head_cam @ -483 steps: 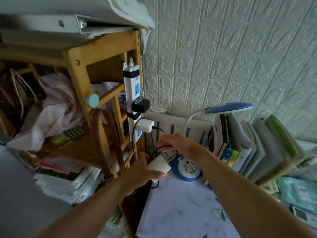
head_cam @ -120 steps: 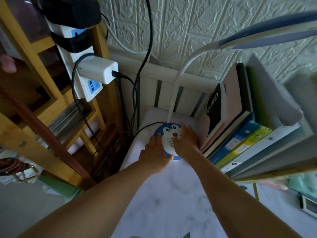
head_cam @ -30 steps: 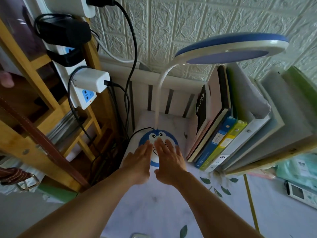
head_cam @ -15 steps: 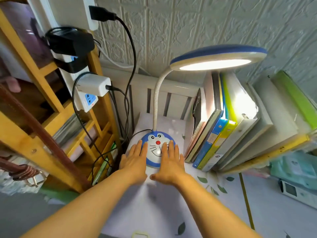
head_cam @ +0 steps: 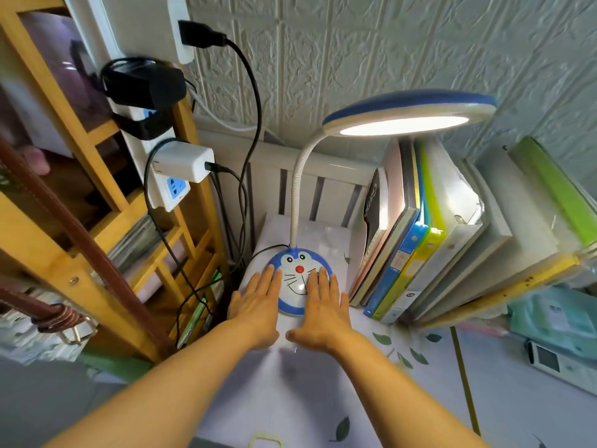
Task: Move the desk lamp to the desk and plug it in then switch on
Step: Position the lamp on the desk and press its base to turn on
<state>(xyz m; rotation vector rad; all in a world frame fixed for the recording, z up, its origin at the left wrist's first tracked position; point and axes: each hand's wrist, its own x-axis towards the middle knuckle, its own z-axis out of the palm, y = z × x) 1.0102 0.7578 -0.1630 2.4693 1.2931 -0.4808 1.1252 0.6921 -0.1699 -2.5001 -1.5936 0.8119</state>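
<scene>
A: The lamp point(head_cam: 298, 279) has a blue base with a white cartoon cat face and red nose, and a blue-topped head glowing white.

B: The far wall point(head_cam: 371, 50) is white embossed tile; the desk point(head_cam: 323, 383) is pale marble print with green leaves.

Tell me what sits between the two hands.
In the head view, the lamp base, with its red nose button, lies between the left hand and right hand.

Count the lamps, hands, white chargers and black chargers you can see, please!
Lamp: 1
Hands: 2
White chargers: 2
Black charger: 1
Total: 6
</scene>
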